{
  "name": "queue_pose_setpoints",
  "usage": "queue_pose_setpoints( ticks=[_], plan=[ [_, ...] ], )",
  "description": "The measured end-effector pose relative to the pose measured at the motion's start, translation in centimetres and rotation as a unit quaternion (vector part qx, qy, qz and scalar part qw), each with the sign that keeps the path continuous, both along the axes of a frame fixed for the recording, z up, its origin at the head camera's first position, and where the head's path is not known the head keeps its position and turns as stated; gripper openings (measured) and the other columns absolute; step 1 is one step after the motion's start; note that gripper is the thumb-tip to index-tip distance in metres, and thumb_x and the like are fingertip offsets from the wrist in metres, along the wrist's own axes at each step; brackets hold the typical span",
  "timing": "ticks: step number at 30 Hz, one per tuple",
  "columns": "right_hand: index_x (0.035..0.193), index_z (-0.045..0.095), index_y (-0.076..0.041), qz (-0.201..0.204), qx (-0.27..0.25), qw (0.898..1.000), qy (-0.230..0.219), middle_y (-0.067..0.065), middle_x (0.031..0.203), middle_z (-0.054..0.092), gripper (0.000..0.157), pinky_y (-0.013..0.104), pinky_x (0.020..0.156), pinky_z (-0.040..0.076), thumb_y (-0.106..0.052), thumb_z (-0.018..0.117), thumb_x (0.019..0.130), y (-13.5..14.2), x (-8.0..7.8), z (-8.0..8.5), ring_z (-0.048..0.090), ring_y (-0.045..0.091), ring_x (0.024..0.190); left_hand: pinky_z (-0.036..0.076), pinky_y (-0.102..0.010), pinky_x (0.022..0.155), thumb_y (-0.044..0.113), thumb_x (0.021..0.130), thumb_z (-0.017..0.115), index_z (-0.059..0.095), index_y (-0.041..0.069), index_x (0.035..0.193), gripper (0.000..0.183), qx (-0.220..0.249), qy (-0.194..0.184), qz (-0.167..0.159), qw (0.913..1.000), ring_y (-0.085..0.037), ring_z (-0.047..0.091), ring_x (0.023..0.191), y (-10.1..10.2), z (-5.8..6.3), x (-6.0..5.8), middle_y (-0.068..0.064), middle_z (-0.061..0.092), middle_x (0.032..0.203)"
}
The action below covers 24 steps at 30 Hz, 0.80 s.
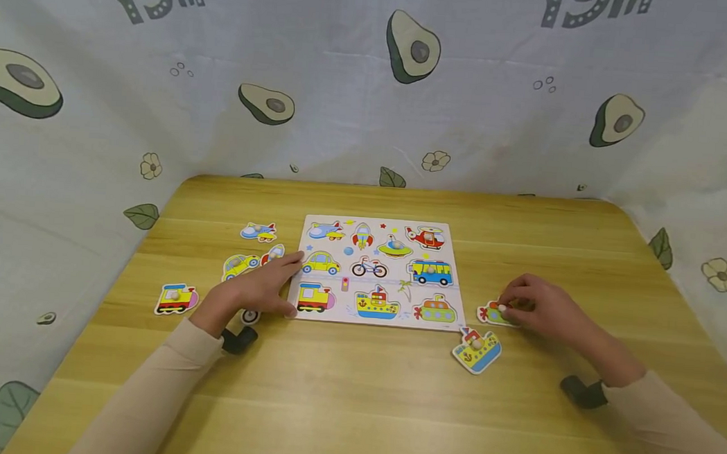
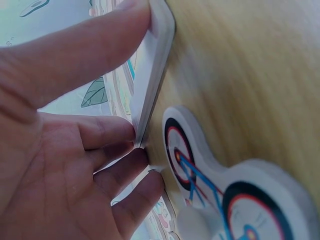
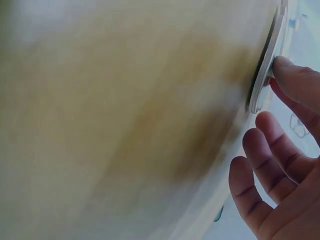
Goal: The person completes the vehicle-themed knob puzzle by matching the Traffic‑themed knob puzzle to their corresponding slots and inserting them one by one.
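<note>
My left hand (image 1: 260,289) rests against the left side of a wooden peg puzzle board (image 1: 345,315), fingers and thumb lightly bent. In the left wrist view the thumb (image 2: 100,47) touches the board's edge. Beside that hand lies a bicycle piece (image 2: 205,180), partly hidden under the arm in the head view. Right of the board, my right hand (image 1: 540,308) pinches a green submarine piece (image 1: 486,313) by its knob between thumb and finger. The right wrist view shows this piece (image 3: 264,72) edge-on; its other fingers curl loosely. A ship piece (image 1: 478,353) lies near the board's lower right corner.
Left of the board lie a plane piece (image 1: 258,232), a yellow car piece (image 1: 236,266), a rocket piece (image 1: 274,252) and a train piece (image 1: 174,300). Knobbed UFO (image 1: 395,248), helicopter (image 1: 428,238) and bus (image 1: 431,274) pieces sit in the board. Behind the table hangs an avocado-print cloth (image 1: 337,45).
</note>
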State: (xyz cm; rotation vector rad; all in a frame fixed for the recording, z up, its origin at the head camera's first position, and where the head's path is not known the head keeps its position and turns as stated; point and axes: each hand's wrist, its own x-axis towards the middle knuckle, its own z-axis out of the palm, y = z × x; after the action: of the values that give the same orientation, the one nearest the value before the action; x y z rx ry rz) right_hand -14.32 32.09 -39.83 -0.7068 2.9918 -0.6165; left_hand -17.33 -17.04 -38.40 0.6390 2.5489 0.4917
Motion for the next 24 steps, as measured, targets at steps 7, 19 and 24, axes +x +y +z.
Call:
queue_pose_setpoints(
  ticks=[7, 19, 24],
  plan=[
    [0.087, 0.077, -0.016, -0.008, -0.017, 1.000, 0.023, 0.007, 0.099, 0.066, 0.009, 0.023, 0.062, 0.044, -0.009, 0.079, 0.082, -0.3, -0.3, 0.8, 0.056, 0.015, 0.080, 0.023, -0.053, 0.124, 0.022, 0.084, 0.077, 0.025, -0.005, 0.154, 0.092, -0.001, -0.001, -0.001, 1.0000, -0.040, 0.019, 0.153, 0.1, 0.0, 0.0, -0.017, 0.016, 0.167],
    [0.090, 0.078, -0.016, -0.001, -0.023, 1.000, -0.003, 0.007, 0.101, 0.066, 0.008, 0.024, 0.065, 0.045, -0.012, 0.078, 0.083, -3.3, -0.8, 2.6, 0.057, 0.019, 0.085, 0.023, -0.053, 0.124, 0.021, 0.083, 0.076, 0.026, -0.007, 0.153, 0.091, 0.003, 0.004, -0.005, 1.0000, -0.041, 0.020, 0.152, 0.1, 0.1, 0.1, -0.019, 0.017, 0.166],
    [0.090, 0.078, -0.015, 0.007, -0.021, 1.000, -0.023, 0.006, 0.101, 0.066, 0.009, 0.025, 0.067, 0.046, -0.011, 0.079, 0.082, -4.9, -1.0, 2.6, 0.056, 0.019, 0.086, 0.023, -0.054, 0.124, 0.021, 0.083, 0.076, 0.026, -0.006, 0.154, 0.091, 0.001, 0.001, -0.003, 1.0000, -0.040, 0.019, 0.153, 0.1, 0.2, 0.2, -0.018, 0.017, 0.166]
  ],
)
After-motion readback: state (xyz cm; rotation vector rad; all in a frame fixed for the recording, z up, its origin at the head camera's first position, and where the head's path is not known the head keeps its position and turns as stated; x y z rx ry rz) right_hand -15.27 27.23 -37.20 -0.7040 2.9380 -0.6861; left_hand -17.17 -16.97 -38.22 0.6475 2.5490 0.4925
